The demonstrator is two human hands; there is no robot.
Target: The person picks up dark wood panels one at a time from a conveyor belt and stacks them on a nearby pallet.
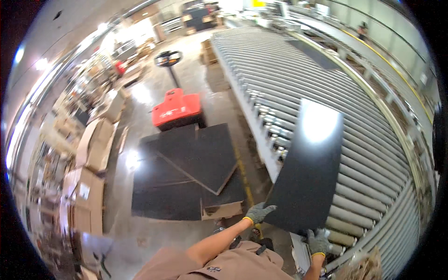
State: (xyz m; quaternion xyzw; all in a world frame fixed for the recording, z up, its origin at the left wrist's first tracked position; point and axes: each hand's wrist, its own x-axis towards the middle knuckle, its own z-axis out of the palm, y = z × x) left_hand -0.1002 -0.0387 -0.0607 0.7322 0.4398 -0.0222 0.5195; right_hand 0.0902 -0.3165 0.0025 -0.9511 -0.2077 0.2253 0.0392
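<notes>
A long dark panel (305, 182) with a glossy surface lies over the roller conveyor (364, 186), its far end reflecting a bright light. My left hand (260, 213), in a grey glove with a yellow cuff, grips the panel's left edge close to the near corner. At the near edge, toward the right corner, my right hand (318, 241) holds the same panel in a matching glove. The fingers under the panel are partly hidden. Left of the conveyor, several dark panels (172, 198) lie stacked, one of them turned askew on top.
A red pallet jack (177, 109) stands just beyond the stack. Cardboard boxes (88, 196) line the left side. Another dark panel (315, 53) rests farther up the rollers. A yellow line (243, 175) runs along the floor between stack and conveyor.
</notes>
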